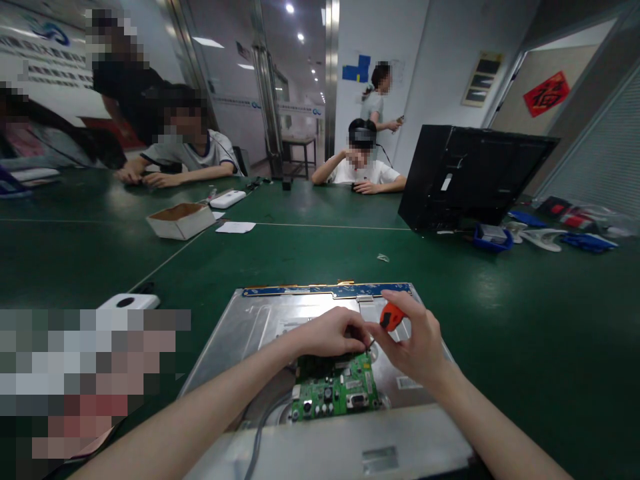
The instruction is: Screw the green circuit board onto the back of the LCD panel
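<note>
A green circuit board lies on the back of a metal display panel, which has a narrow blue board along its far edge. My right hand grips a screwdriver by its orange-and-black handle, its dark shaft slanting down to the board's far right corner. Beside that tip, my left hand is closed in a pinch over the board's far edge. Whatever its fingers hold is too small or hidden to make out. A grey cable runs from under my left forearm toward the panel's near edge.
A large black monitor stands at the right, near a blue tray and bagged items. On the left are an open carton, paper and a white device. Several people sit or stand around the green table.
</note>
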The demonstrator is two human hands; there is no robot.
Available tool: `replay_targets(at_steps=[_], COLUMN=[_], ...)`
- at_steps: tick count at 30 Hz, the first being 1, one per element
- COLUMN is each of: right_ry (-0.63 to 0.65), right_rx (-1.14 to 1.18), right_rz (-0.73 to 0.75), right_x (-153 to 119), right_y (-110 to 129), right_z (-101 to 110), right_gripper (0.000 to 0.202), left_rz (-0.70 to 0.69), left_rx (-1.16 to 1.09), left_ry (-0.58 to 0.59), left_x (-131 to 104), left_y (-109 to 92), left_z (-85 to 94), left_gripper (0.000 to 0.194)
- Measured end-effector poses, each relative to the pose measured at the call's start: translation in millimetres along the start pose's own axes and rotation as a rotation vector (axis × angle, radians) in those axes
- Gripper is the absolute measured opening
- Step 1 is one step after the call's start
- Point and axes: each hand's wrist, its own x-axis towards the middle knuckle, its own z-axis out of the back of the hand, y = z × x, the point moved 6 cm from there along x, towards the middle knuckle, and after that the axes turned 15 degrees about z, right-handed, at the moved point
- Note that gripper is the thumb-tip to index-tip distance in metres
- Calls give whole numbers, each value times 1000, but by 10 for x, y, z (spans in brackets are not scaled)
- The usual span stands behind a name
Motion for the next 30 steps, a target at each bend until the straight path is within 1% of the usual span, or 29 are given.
replay_targets(at_steps=[4, 7, 9, 11, 15, 21, 25, 30], right_ry=[19, 37, 44, 42, 7, -5, 17, 24], right_rx=[30, 115, 150, 117, 24, 19, 73, 192], right_rz=[0, -18, -31, -35, -13, 24, 15, -23], right_x=[28, 47, 47, 36, 2, 27, 67, 68], right_y=[16, 28, 30, 26, 7, 9, 34, 31], right_z=[8, 9, 9, 14, 16, 9, 28, 33], right_gripper=[41, 44, 47, 48, 47, 44, 42, 49], left_rz=[13, 4, -1, -4, 0, 9, -8, -7], left_rx=[-9, -31, -37, -32, -19, -17, -26, -25], left_ry=[2, 24, 42, 48, 23, 6, 22, 39], left_x=[-10, -7, 1, 12, 21, 5, 6, 12], left_y=[-20, -14, 2, 18, 31, 12, 2, 22], left_z=[9, -4, -18, -25, -14, 2, -4, -19], left_gripper=[4, 4, 9, 12, 9, 5, 3, 11])
